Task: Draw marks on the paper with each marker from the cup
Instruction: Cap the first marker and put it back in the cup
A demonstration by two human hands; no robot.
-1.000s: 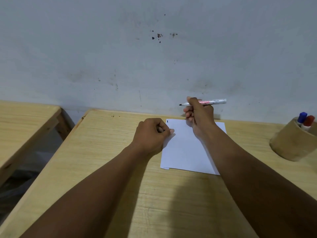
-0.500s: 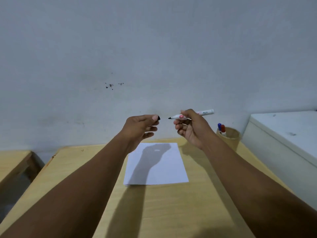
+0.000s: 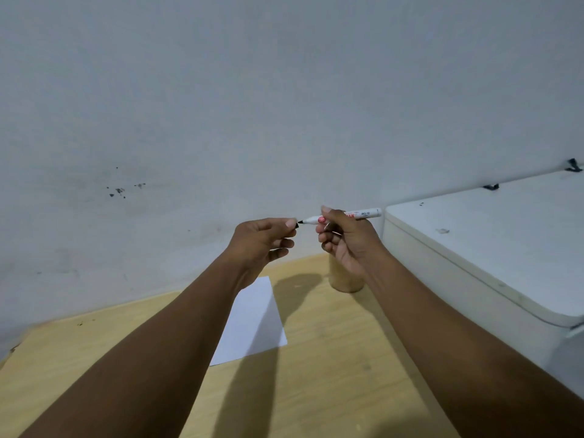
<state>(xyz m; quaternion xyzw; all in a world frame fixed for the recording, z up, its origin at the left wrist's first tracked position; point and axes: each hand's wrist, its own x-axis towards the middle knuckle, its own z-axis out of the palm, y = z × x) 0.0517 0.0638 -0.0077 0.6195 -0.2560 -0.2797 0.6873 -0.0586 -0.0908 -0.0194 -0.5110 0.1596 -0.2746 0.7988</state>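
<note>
Both hands are raised above the table, in front of the wall. My right hand [image 3: 346, 240] grips a white marker [image 3: 363, 214] with a black tip that points left. My left hand [image 3: 264, 240] pinches the small black cap [image 3: 297, 225] between thumb and fingers, its end almost touching the marker's tip. Below them a white sheet of paper [image 3: 252, 324] lies flat on the wooden table [image 3: 331, 374], partly covered by my left forearm. The tan cup [image 3: 344, 278] stands behind my right hand; its top and the markers in it are hidden.
A white box-like surface [image 3: 493, 245] rises at the right side of the table, close to the cup. The grey wall [image 3: 252, 105] runs along the table's far edge. The table's left corner shows at the lower left.
The view has swung to the right and tilted. My hands came closer together, so the cap now nearly meets the marker tip. The cup is now hidden behind my right hand.
</note>
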